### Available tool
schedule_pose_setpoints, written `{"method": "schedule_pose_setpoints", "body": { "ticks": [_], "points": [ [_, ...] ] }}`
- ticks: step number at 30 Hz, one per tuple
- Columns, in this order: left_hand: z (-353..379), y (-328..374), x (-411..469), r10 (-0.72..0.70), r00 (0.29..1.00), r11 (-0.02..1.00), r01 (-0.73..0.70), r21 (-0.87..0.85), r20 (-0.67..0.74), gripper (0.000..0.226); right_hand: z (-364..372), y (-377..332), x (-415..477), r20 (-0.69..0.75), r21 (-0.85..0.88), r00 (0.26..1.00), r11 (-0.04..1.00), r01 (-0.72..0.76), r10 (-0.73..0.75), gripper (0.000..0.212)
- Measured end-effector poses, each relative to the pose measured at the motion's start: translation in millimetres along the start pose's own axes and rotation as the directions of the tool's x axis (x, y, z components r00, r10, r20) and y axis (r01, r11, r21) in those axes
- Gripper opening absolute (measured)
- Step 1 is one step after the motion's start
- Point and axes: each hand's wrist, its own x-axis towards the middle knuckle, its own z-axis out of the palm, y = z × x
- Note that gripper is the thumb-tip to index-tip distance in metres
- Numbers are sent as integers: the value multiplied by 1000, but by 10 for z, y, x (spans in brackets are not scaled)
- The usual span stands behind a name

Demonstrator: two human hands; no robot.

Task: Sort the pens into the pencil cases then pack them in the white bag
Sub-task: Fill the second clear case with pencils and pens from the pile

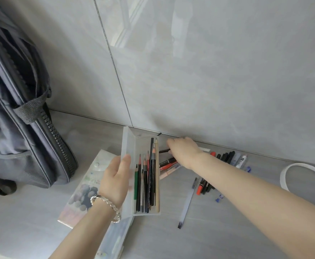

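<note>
The left hand [115, 176], a silver bracelet [106, 202] at its wrist, grips the raised lid of the clear pencil case [127, 144], thumb on the inner face and fingers curled behind it; the case lies open on the table [227, 230], its tray filled with pencils [147, 180] lying lengthwise, points towards the wall; the right hand [182, 149] reaches past the far end of the case and pinches a dark pen [163, 151] in its curled fingertips, close to the wall; just below it lie a black and a red marker [168, 163]; more loose pens [227, 157] lie in a row near the wall beyond the right forearm, and a slim pen [187, 202] lies apart, nearer the person; a patterned pouch [82, 191] lies under the left hand; a second clear case [115, 236] shows below the wrist; a grey bag [22, 128] stands at the left; a white strap [287, 169] curves in at the right edge.
</note>
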Motion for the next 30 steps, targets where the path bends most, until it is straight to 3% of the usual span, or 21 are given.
{"method": "schedule_pose_setpoints", "body": {
  "ticks": [1,3,4,6,7,10,14,18,22,25,28,30],
  "points": [
    [1,3,-13,-2,1000,1000,2,2,0,23,-75,34,-116,-40,169,999,986,-13,21,16],
    [5,-8,-34,-13,1000,1000,13,15,2,21,-233,109,-359,-113,526,987,850,-40,117,11],
    [15,-10,-51,-21,1000,1000,21,16,6,22,-318,133,-497,-158,672,971,740,-27,179,5],
    [53,-8,-112,-32,999,999,32,6,15,25,-486,141,-789,-253,868,912,492,67,324,19],
    [92,3,-167,-29,999,999,29,14,24,29,-576,145,-954,-296,908,866,399,125,403,22],
    [197,-7,-289,9,999,997,-12,78,31,28,-809,117,-1305,-380,920,731,314,235,566,20],
    [373,-49,-500,40,992,988,-57,144,121,39,-871,-26,-1574,-236,967,754,68,247,614,18],
    [497,-40,-749,42,980,990,-67,124,196,29,-541,-275,-1578,-106,991,825,128,41,555,14],
    [539,-35,-933,63,973,993,-83,84,220,24,-195,-375,-1638,-156,888,845,447,-106,511,22],
    [543,-55,-1001,51,974,994,-71,82,222,23,-78,-392,-1707,-239,792,841,599,-121,485,20],
    [567,-80,-1071,20,977,997,-35,63,213,27,15,-433,-1843,-290,766,828,635,-99,479,46],
    [577,-96,-1085,27,981,998,-38,52,190,39,78,-467,-1938,-296,840,774,538,-68,560,57]
  ]
}}
